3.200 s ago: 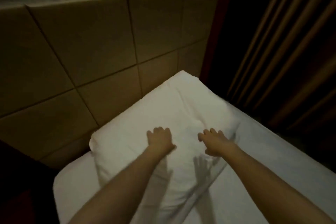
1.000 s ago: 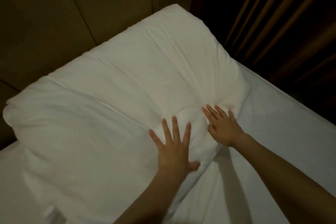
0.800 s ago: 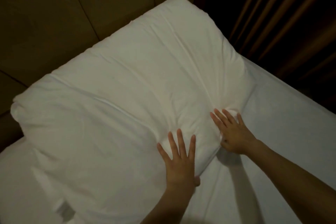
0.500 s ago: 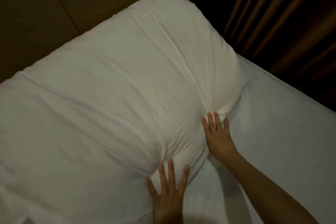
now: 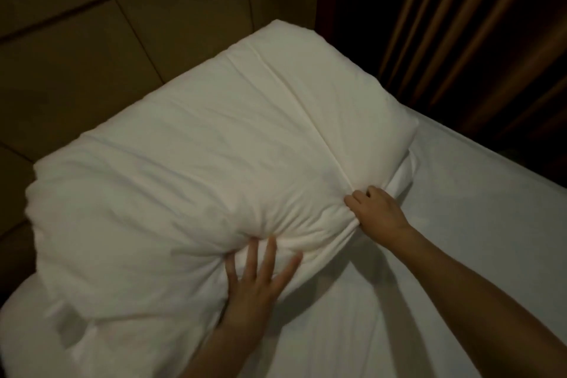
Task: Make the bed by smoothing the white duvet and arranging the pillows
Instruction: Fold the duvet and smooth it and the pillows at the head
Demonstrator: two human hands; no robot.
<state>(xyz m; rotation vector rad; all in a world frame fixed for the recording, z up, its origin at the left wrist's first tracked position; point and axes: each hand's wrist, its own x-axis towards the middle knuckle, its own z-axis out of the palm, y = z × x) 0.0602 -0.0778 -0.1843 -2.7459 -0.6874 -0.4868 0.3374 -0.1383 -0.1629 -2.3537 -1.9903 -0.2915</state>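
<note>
Dim room, low light, and we're looking down at the head end of a bed w/ a white sheet (image 5: 460,224) stretched over the mattress. On it lies a big white pillow (image 5: 214,163), plump, lying at a slant, its far long side up against the padded headboard (image 5: 92,55), far corner pointing toward the curtain. One long crease runs from that far corner down to the near edge, and smaller wrinkles fan out from where we're touching it.

Our left hand (image 5: 256,282) is flat on the pillow's near edge, fingers straight and spread, palm down, pressing into the fabric so it dents and bunches around the fingertips. Our right hand (image 5: 376,212) is at the near edge too, a bit further toward the curtain side, where the crease ends. Its fingers are curled into the fabric and the cloth gathers in folds under the knuckles (looks like a grip on the pillowcase, though the fingertips themselves are hidden). Both forearms come in bare from the bottom of the frame; the two hands are near each other but apart.

Just past the right hand, a second layer of white fabric (image 5: 402,175) peeks out under the pillow's corner; can't tell if it's another pillow or a flap. Headboard is tan, in square panels w/ dark seams. Brown pleated curtain (image 5: 475,24) hangs on the right, well back from the bed edge.
</note>
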